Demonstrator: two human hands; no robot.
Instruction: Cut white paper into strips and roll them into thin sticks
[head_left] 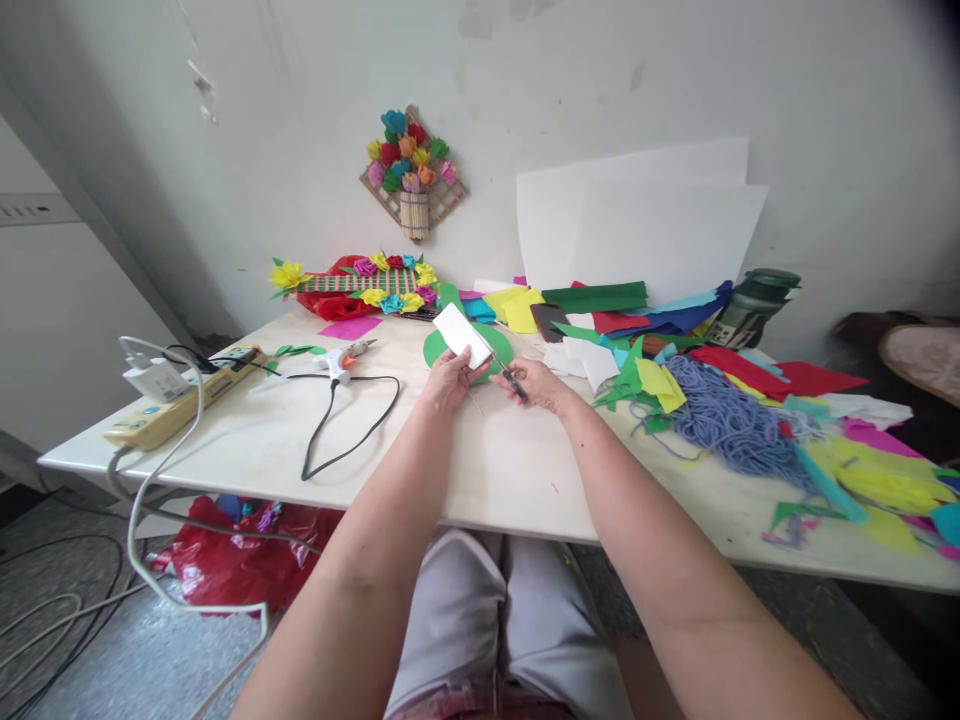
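Observation:
My left hand [448, 378] holds a small white paper piece [460, 333] up over the table. My right hand [538, 383] grips dark scissors [511, 379], whose blades reach the paper's right edge. Both hands hover above a green paper shape [433, 350] lying flat on the white table [495, 470].
A glue gun [343, 358] with a black cord lies left of my hands, and a power strip [180, 398] sits at the table's left edge. Colored paper scraps [652, 380] and blue yarn [720, 415] cover the right side. A paper-flower frame [364, 283] and white sheets [645, 235] stand by the wall.

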